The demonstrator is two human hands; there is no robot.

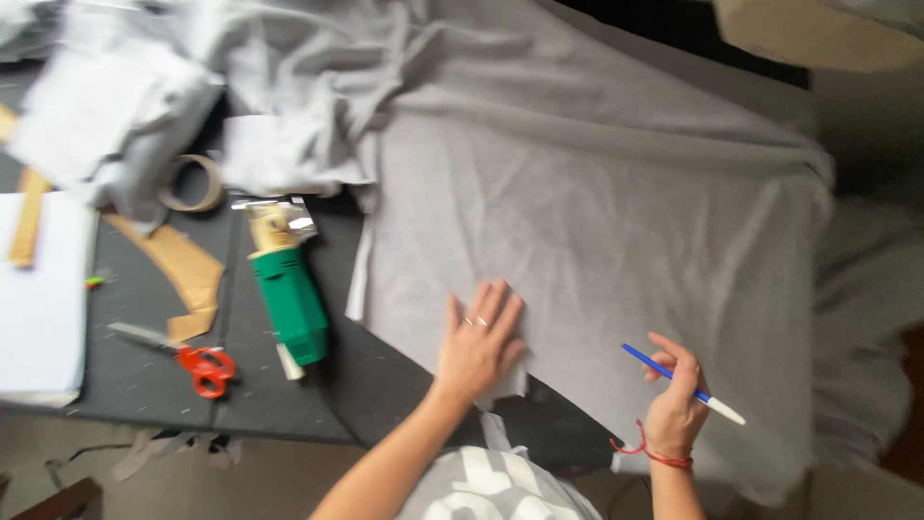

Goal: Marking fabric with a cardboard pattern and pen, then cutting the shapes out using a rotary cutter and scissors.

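The person's left hand point(478, 339) lies flat on the big grey soft cloth point(597, 221), palm down, with the fingers spread out and holding nothing. Two thin rings sit on one finger. The arm comes up from the bottom of the view and bends in toward the cloth's near edge. The right hand point(674, 404) is lifted a little above the cloth, off to the side, with its fingers pinched shut around a blue pen with a white end point(681, 383). The pen slants, its blue end pointing toward the left hand. A red string band point(654, 453) goes around that wrist.

The grey cloth covers most of the dark table point(144, 385) and hangs over its far right side. It is smooth near the hands and bunched up in folds at the top left. Its near edge runs slanted, right under the left hand.

To the left, well away from the hands, lie a green tool with a tan top point(287, 299), orange-handled scissors point(192, 361), a roll of brown tape point(192, 183) and brown paper strips point(183, 270)
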